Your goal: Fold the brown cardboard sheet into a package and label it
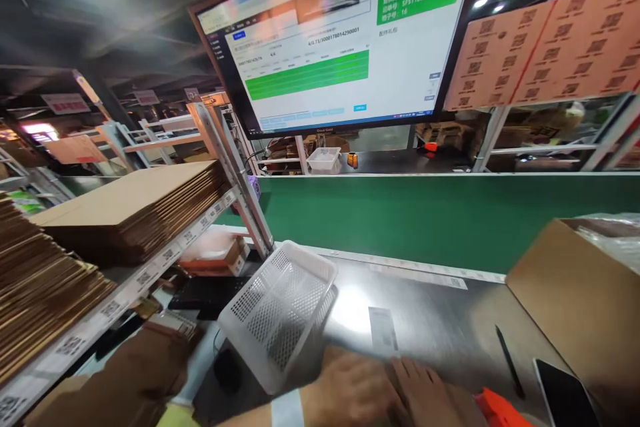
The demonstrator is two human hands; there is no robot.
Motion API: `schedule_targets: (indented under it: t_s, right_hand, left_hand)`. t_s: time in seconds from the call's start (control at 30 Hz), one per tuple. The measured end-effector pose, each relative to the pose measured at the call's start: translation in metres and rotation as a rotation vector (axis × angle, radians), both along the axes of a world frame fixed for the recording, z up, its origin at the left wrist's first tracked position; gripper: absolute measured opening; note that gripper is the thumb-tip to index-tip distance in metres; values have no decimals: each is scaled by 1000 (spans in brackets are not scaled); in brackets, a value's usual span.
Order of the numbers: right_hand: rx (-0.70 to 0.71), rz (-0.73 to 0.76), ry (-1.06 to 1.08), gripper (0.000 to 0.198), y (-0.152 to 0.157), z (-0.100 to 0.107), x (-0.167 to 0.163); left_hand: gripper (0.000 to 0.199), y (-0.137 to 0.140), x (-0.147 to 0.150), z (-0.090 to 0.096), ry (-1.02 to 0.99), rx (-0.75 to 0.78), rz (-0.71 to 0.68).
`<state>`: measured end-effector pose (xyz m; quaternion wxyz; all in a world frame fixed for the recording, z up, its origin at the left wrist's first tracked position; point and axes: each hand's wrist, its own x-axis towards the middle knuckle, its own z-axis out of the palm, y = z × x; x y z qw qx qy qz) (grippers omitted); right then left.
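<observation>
Both hands lie low on the steel desk point(440, 320), side by side. The left hand point(350, 392) sits against the tipped white mesh basket point(280, 317), seemingly propping it on edge; its fingers look loosely together, blurred. The right hand point(425, 393) rests flat, fingers extended near a paper slip point(383, 330). An orange object point(500, 410) beside it is cut off. A cardboard box point(575, 293) stands to the right.

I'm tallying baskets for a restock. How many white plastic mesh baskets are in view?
2. One basket is tilted on the steel table by the left hand; a smaller far basket sits beyond the green conveyor. Others may be hidden.
</observation>
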<state>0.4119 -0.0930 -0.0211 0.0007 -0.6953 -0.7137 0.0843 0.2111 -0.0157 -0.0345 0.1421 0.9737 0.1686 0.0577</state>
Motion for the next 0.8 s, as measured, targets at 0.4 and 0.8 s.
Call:
schedule_targets:
  t_s: [0.4, 0.8]
  right_hand:
    - [256, -94, 208, 82, 10, 25, 43]
    - [-73, 157, 264, 72, 13, 34, 25]
  left_hand:
    - [63, 7, 6, 5, 117, -241, 620]
    - [61, 11, 4, 19, 59, -210, 566]
